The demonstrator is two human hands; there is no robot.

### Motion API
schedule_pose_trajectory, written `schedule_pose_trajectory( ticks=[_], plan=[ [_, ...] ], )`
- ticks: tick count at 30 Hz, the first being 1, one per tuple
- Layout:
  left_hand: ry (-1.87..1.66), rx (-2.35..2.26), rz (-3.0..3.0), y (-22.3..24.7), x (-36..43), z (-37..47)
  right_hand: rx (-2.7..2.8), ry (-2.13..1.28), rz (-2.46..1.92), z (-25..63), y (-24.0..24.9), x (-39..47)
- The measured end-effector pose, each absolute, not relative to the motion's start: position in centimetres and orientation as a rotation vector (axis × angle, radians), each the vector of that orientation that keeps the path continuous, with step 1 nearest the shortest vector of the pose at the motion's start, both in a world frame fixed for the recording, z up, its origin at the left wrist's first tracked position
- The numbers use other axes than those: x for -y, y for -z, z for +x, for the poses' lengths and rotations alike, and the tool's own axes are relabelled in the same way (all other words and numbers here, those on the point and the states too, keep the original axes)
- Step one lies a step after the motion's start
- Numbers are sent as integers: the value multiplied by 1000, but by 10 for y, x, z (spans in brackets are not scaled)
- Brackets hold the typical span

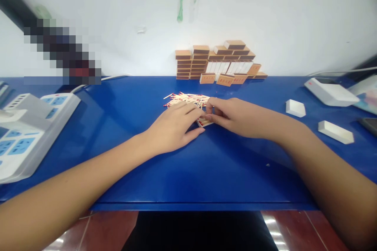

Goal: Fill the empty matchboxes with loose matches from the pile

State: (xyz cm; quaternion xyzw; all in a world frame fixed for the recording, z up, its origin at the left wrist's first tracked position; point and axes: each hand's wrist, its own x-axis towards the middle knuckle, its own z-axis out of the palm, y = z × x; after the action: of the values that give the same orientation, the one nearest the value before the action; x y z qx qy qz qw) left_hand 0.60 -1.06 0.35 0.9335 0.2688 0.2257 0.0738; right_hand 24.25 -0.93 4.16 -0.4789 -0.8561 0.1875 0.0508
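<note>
A small matchbox tray (205, 122) with matches in it lies on the blue table between my two hands, partly hidden by the fingers. My left hand (178, 127) rests palm down at its left end, the thumb in front and the fingers behind, holding it. From the right, my right hand (228, 113) reaches over the tray with thumb and index finger pinched together. What sits in that pinch is too small and covered to make out. Just beyond the hands spreads a loose pile of red-tipped matches (188, 97), partly covered by the left fingers.
Stacked matchboxes (191, 64) stand against the wall at the back. On the right lie two white empty trays, one (295, 108) behind the other (335, 131), near a white device (331, 92). A power strip (55, 125) with plugs occupies the left side.
</note>
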Motion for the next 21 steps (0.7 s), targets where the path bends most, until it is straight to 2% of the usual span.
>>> schedule_pose_trajectory(
  ticks=[11,21],
  plan=[
    [-469,-827,3034,-6,27,13,2721,-292,-1535,241,-41,28],
    [-694,-776,2767,-1,16,9,2670,-509,-1489,241,-46,20]
  ],
)
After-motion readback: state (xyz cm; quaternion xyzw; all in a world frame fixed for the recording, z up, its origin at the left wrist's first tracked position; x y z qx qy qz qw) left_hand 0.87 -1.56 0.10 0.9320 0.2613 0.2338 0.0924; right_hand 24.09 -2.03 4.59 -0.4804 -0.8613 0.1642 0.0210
